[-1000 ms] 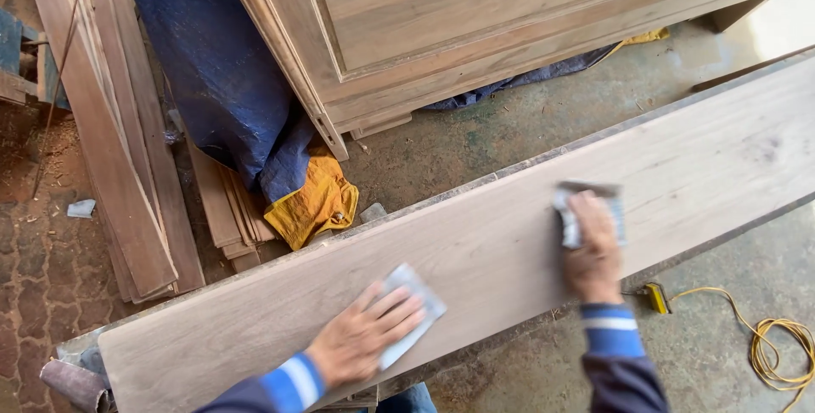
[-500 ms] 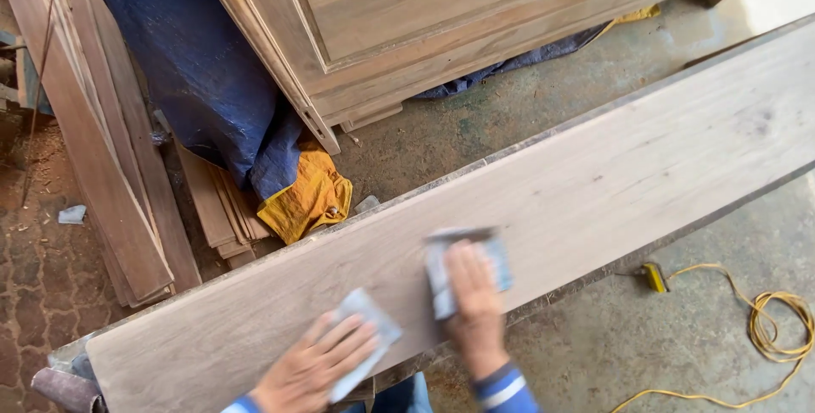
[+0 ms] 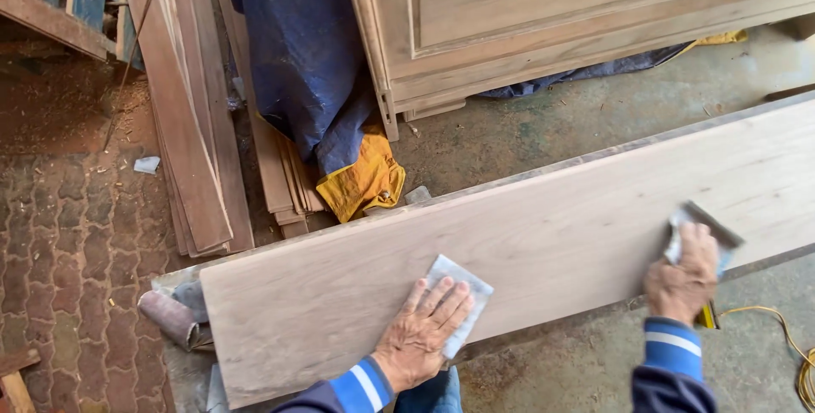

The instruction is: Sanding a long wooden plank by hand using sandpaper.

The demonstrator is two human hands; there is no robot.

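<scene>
A long pale wooden plank point(image 3: 543, 235) lies slanted across the view, its left end near me. My left hand point(image 3: 422, 331) lies flat on it, fingers spread over a grey sheet of sandpaper point(image 3: 459, 293) near the plank's front edge. My right hand point(image 3: 684, 275) presses a second grey sandpaper sheet point(image 3: 701, 228) against the plank further right, close to the front edge. Both wrists show blue sleeves with a white stripe.
A large panelled wooden cabinet point(image 3: 552, 22) stands behind the plank. Blue tarp point(image 3: 293, 48) and yellow cloth point(image 3: 365, 179) drape over stacked boards point(image 3: 187, 124) at left. A sandpaper roll point(image 3: 170, 318) lies by the plank's left end. Yellow cable point(image 3: 785, 349) trails at right.
My right hand has slid its sandpaper back to the right along the plank after coming close to my left hand. The view has shifted left. My left hand stays pressed on its sheet.
</scene>
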